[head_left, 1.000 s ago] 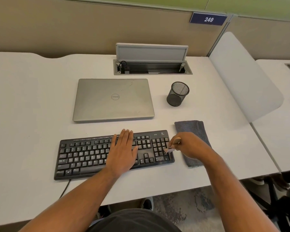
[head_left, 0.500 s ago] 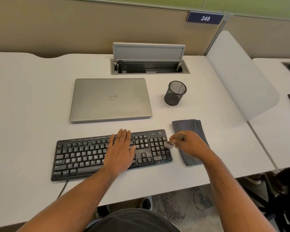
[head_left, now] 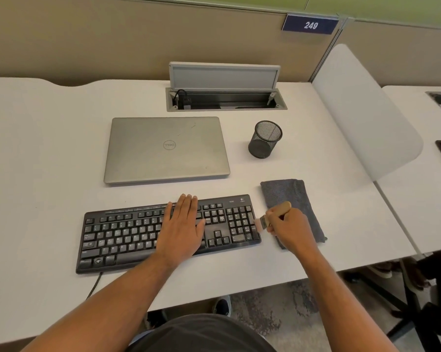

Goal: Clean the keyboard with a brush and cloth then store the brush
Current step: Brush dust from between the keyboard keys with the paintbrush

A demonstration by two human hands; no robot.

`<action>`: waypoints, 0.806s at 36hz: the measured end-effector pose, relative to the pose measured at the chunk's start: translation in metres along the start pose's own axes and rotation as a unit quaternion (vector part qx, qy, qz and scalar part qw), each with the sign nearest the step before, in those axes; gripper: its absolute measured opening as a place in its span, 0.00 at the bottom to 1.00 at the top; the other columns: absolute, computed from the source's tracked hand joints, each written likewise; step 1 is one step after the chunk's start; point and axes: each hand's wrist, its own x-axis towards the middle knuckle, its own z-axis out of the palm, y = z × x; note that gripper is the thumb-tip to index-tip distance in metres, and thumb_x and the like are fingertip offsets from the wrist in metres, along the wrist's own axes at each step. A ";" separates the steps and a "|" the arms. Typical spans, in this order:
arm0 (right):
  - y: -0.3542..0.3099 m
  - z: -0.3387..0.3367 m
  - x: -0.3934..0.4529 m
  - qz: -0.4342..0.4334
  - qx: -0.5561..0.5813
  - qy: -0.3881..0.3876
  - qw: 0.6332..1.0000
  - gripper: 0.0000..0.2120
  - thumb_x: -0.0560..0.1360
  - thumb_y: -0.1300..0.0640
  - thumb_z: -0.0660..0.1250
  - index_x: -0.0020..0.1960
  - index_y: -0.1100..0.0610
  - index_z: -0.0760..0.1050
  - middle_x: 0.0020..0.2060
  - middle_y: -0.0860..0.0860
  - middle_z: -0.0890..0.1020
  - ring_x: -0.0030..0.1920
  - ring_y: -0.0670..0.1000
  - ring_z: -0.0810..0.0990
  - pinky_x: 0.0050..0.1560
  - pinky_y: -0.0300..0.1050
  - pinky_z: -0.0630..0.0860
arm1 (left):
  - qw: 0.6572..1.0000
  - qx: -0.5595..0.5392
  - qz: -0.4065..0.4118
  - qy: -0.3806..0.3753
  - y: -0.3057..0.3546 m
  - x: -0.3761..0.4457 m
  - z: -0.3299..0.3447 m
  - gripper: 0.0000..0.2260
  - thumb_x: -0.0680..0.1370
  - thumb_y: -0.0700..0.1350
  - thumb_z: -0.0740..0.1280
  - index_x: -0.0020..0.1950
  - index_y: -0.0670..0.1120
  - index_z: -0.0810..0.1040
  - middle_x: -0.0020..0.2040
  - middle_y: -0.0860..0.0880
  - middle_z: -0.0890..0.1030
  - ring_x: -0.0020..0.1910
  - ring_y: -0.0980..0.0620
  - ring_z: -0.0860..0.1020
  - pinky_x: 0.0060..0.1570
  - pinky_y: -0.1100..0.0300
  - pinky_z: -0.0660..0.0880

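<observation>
A black keyboard (head_left: 128,235) lies near the desk's front edge. My left hand (head_left: 182,226) rests flat on its middle keys with straight fingers. My right hand (head_left: 289,228) grips a small brush (head_left: 281,208) with a wooden handle; its pale bristles sit at the keyboard's right edge, beside the number pad. A folded grey cloth (head_left: 289,193) lies on the desk just right of the keyboard, partly under my right hand. A black mesh pen cup (head_left: 265,139) stands upright behind the cloth.
A closed silver laptop (head_left: 166,149) lies behind the keyboard. An open cable hatch (head_left: 225,100) with a raised lid sits at the desk's back. A white divider panel (head_left: 361,110) bounds the desk on the right. The keyboard's cable (head_left: 94,284) drops over the front edge.
My right hand has swept the brush from the number pad keys rightward to the keyboard's right edge. My left hand stays flat on the keys.
</observation>
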 end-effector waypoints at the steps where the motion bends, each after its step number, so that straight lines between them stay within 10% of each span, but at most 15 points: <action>1: 0.000 0.002 -0.002 0.000 0.002 0.000 1.000 0.19 0.84 0.54 0.62 0.39 0.58 0.83 0.29 0.48 0.85 0.32 0.45 0.84 0.37 0.45 0.80 | 1.000 -0.001 0.000 0.000 0.000 0.000 0.000 0.32 0.84 0.60 0.43 0.83 0.43 0.57 0.81 0.43 0.62 0.82 0.46 0.57 0.80 0.43 0.52; 7: 0.000 0.005 -0.008 0.003 -0.087 -0.022 0.996 0.30 0.86 0.52 0.54 0.33 0.63 0.80 0.27 0.52 0.84 0.30 0.53 0.84 0.32 0.46 0.80 | 1.000 -0.002 0.000 0.001 0.000 0.000 0.000 0.32 0.84 0.60 0.43 0.82 0.43 0.57 0.81 0.43 0.62 0.82 0.46 0.57 0.80 0.42 0.53; 11: -0.007 0.004 -0.009 -0.047 -0.041 -0.005 0.998 0.20 0.84 0.54 0.60 0.43 0.67 0.81 0.33 0.57 0.85 0.38 0.59 0.85 0.41 0.55 0.82 | 1.000 0.002 0.001 0.000 0.000 0.000 0.000 0.32 0.84 0.60 0.42 0.83 0.43 0.56 0.81 0.43 0.61 0.82 0.46 0.56 0.80 0.42 0.52; 29: -0.011 0.014 -0.006 -0.069 -0.066 -0.026 0.995 0.17 0.80 0.54 0.61 0.40 0.65 0.78 0.36 0.57 0.85 0.33 0.53 0.82 0.33 0.45 0.77 | 1.000 -0.006 0.001 0.001 -0.001 0.000 0.000 0.32 0.84 0.59 0.43 0.83 0.43 0.56 0.82 0.43 0.61 0.82 0.46 0.56 0.80 0.42 0.52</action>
